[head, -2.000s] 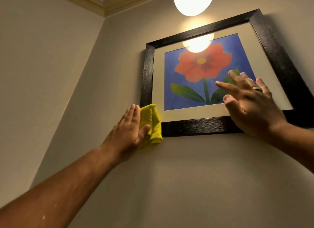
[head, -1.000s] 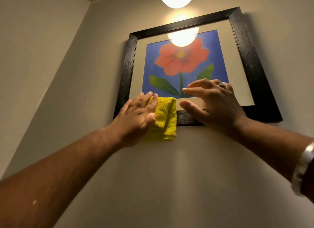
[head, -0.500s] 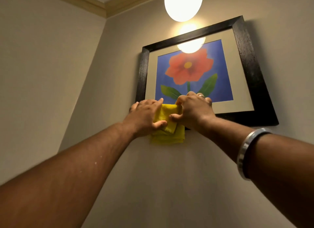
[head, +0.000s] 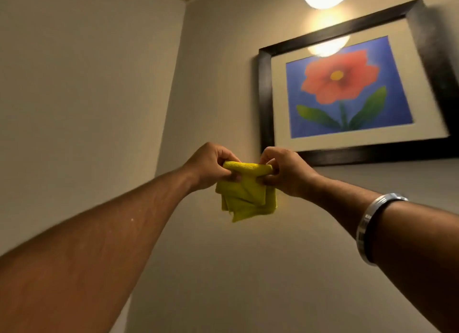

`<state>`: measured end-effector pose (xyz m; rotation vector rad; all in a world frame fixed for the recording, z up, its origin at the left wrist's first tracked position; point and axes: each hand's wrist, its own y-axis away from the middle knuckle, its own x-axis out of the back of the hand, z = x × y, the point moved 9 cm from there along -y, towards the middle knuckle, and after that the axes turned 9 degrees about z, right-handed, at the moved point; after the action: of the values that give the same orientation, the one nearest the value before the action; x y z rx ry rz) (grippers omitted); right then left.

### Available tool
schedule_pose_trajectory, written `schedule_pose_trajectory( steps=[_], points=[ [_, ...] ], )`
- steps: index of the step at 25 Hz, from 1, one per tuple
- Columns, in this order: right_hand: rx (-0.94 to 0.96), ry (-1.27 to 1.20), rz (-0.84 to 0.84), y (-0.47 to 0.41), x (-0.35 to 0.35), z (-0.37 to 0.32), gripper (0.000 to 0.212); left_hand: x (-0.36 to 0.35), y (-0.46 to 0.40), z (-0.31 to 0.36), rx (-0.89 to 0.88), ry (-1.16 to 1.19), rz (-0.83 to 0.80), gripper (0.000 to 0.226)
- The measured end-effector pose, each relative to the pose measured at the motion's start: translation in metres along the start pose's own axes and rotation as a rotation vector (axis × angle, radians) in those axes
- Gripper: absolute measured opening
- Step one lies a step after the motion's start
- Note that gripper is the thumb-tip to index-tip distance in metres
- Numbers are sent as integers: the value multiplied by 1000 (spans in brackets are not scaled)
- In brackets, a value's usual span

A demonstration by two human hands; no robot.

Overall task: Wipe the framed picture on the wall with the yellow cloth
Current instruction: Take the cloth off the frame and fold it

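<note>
Left hand (head: pixel 211 165) pinches the top left edge of the yellow cloth (head: pixel 246 196), fingers curled shut on it; folded cloth hangs below both sets of fingers. Right hand (head: pixel 285 171) grips the top right edge likewise, bracelet (head: pixel 372 228) on its wrist. Framed picture (head: pixel 347 94) hangs on the wall up and right of the fingers, untouched.

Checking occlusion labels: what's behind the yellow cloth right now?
Plain beige wall shows all around the yellow cloth, pinched by the left hand and right hand. The right hand covers the framed picture's lower-left corner.
</note>
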<state>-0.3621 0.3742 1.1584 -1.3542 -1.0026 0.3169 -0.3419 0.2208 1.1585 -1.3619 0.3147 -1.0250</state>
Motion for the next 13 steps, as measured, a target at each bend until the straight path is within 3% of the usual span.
schedule_pose_trajectory(
  steps=[7,13],
  points=[
    [-10,-251,-272,69,-232,-73,18,72,144,-171,312,-206,-239,25],
    [-337,-706,-717,264,-490,-116,24,96,391,-342,791,-292,-217,22]
  ],
)
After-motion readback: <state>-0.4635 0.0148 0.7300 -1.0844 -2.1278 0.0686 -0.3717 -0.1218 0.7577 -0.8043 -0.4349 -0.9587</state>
